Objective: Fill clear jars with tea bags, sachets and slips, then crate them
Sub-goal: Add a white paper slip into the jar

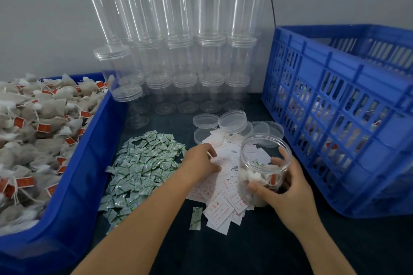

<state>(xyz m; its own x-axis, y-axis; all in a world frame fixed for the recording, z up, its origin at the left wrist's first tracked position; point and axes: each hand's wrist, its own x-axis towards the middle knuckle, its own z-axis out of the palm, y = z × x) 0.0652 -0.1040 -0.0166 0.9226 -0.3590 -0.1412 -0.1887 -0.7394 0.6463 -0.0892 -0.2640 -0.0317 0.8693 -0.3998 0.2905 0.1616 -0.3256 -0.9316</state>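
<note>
**Where this jar could trip us up**

We have the open jar (263,167) standing on the dark table (268,252), just in front of the slotted blue crate (339,118), with our right hand (288,187) wrapped around its lower wall, thumb in front and fingers curled behind. It already holds tea bags and what looks like a green sachet. Our left hand (201,163) lies on the pile of white paper slips (223,194), fingers bent down onto the sheets; we cannot tell whether a slip is actually pinched yet.

The slips overlap in a loose heap, so we judge the likeliest fault is lifting two or three stuck together, or dragging several toward the table edge. The heap of green-printed sachets (143,172) touches the slips on the left, and one stray sachet (195,217) lies apart near us, so a careless sweep could mix the piles further.

The jar is tall and only partly filled. If our right hand loosens while the left reaches over the rim, we think it could tip and spill.

The loose clear lids (232,121) sit just behind the slips, some overlapping; a grab there could knock them about. The stacked empty jars (178,51) against the wall and the blue bin of tea bags (40,131) are well clear of our hands.
</note>
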